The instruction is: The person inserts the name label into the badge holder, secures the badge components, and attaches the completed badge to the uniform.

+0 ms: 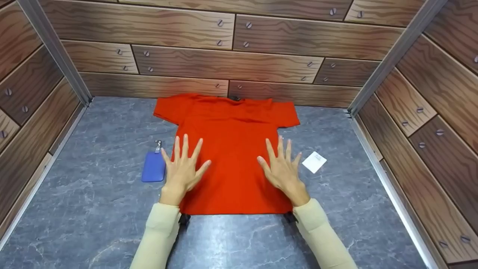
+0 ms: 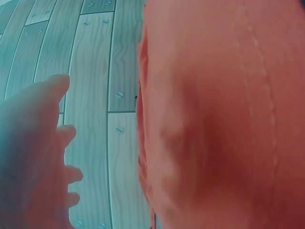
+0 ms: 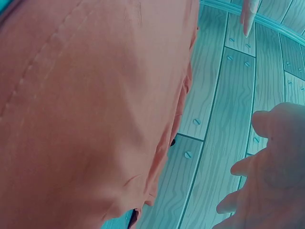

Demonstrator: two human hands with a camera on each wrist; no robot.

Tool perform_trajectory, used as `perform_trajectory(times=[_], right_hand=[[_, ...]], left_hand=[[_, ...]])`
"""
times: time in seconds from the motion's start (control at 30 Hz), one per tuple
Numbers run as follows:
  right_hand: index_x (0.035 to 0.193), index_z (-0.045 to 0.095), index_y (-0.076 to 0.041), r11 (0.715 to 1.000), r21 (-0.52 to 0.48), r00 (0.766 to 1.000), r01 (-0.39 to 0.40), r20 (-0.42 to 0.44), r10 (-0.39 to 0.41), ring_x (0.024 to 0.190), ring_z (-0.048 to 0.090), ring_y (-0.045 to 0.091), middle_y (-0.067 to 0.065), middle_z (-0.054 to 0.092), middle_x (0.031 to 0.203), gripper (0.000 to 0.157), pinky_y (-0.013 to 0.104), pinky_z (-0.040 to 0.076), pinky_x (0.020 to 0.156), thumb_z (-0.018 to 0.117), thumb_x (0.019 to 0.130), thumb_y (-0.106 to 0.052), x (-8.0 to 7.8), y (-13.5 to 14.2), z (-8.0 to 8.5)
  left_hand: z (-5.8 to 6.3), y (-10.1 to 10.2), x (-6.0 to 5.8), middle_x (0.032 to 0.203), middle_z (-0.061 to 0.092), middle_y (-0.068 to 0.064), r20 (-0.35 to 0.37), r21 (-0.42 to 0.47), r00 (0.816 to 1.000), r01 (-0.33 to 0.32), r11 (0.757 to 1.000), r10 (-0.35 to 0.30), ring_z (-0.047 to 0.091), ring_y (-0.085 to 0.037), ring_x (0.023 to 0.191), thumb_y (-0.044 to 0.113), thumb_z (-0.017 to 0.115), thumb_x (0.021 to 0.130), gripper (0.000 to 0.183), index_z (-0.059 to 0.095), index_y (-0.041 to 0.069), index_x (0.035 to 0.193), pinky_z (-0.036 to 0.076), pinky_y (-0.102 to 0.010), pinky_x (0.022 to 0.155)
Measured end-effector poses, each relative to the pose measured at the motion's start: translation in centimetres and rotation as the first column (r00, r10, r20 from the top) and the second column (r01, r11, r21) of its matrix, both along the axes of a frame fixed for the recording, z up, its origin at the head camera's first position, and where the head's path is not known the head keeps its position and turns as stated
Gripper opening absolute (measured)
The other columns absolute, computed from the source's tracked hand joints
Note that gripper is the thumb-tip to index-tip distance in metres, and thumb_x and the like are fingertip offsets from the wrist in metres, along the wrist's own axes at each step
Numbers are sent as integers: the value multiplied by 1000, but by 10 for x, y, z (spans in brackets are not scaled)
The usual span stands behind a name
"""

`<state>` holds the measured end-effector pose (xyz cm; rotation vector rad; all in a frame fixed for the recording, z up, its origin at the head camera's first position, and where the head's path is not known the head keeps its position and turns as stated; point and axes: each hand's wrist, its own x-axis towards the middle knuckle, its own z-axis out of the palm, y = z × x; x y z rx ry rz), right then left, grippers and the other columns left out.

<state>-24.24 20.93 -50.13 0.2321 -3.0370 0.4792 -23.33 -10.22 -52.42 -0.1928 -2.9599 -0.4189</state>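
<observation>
A red short-sleeved T-shirt point(image 1: 233, 160) lies spread flat on the grey table, its neck toward the back wall and its hem toward the person. Over its left side is the left hand point(image 1: 183, 168), fingers straight and spread. The right hand point(image 1: 282, 170) mirrors it over the shirt's right side, with fingers fanned out too. Both wrist views show the hands raised above the cloth, with a gap between palm and fabric. Neither hand holds anything. In the left wrist view the shirt point(image 2: 214, 119) fills the right half, and its hem stitching shows.
A blue card holder point(image 1: 152, 168) with a metal clip lies left of the shirt, close beside the left hand. To the right of the other hand is a small white square paper point(image 1: 314, 162). Wood-patterned walls point(image 1: 224, 63) enclose the grey marbled table point(image 1: 112, 209) at the back and sides.
</observation>
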Motion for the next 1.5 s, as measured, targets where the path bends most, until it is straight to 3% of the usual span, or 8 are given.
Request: perform_trajectory(times=[0.17, 0.33, 0.43, 0.67, 0.83, 1.0, 1.23, 1.5], right_hand=[[166, 19, -21, 1000, -6, 1000, -13, 26, 13, 159, 1, 52, 21, 2, 173, 72, 83, 7, 117, 41, 107, -56, 0, 0, -3], [166, 22, -18, 995, -86, 997, -52, 56, 57, 156, 16, 53, 25, 14, 171, 74, 79, 24, 116, 53, 105, -47, -1, -1, 0], [164, 26, -15, 986, -149, 994, -79, 56, 89, 151, 30, 54, 28, 25, 167, 75, 76, 31, 116, 61, 103, -40, -4, 0, 1], [162, 30, -8, 952, -291, 992, -101, 49, 120, 147, 44, 42, 22, 42, 161, 73, 58, 35, 122, 66, 101, -27, -14, 0, 1], [161, 31, -10, 939, -331, 992, -96, 45, 118, 136, 55, 42, 25, 54, 150, 72, 59, 43, 115, 67, 100, -24, -19, -4, 5], [161, 32, -13, 928, -361, 991, -96, 55, 124, 126, 61, 44, 23, 59, 145, 71, 58, 50, 107, 67, 100, -24, -21, -13, 10], [161, 34, -14, 915, -393, 989, -91, 69, 128, 118, 66, 43, 22, 60, 144, 71, 57, 51, 105, 69, 99, -22, -23, -20, 13], [161, 32, -16, 913, -400, 987, -86, 92, 134, 118, 67, 41, 22, 59, 145, 71, 56, 52, 104, 68, 100, -22, -24, -22, 13]], left_hand=[[-6, -8, 0, 174, 9, -18, 21, 38, 1000, -14, 999, 13, 7, -44, 161, 60, 48, 102, 74, 23, 30, 165, 7, -83, 117], [-10, -28, -5, 159, 37, -27, -10, 96, 997, -69, 993, 70, 36, -49, 144, 32, 61, 101, 62, 40, 19, 158, 37, -79, 104], [-12, -46, -9, 144, 49, -29, -21, 124, 993, -115, 986, 118, 44, -52, 132, 18, 64, 97, 52, 52, 10, 147, 46, -75, 93], [-8, -84, -13, 132, 56, -30, 25, 282, 983, -179, 942, 180, 52, -53, 123, 5, 71, 88, 47, 64, 3, 134, 50, -74, 89], [-1, -100, -15, 129, 58, -36, 68, 332, 980, -201, 922, 189, 55, -57, 120, 2, 76, 83, 50, 64, -4, 131, 48, -69, 98], [2, -110, -17, 130, 55, -41, 141, 344, 968, -245, 906, 209, 54, -60, 121, 2, 77, 82, 55, 60, -10, 133, 44, -65, 107], [2, -121, -19, 135, 52, -41, 239, 334, 936, -328, 884, 257, 51, -60, 125, 10, 78, 85, 65, 53, -8, 142, 44, -66, 107], [3, -127, -20, 132, 53, -42, 319, 291, 909, -362, 886, 267, 53, -60, 122, 19, 81, 87, 66, 53, -8, 140, 46, -66, 102]])
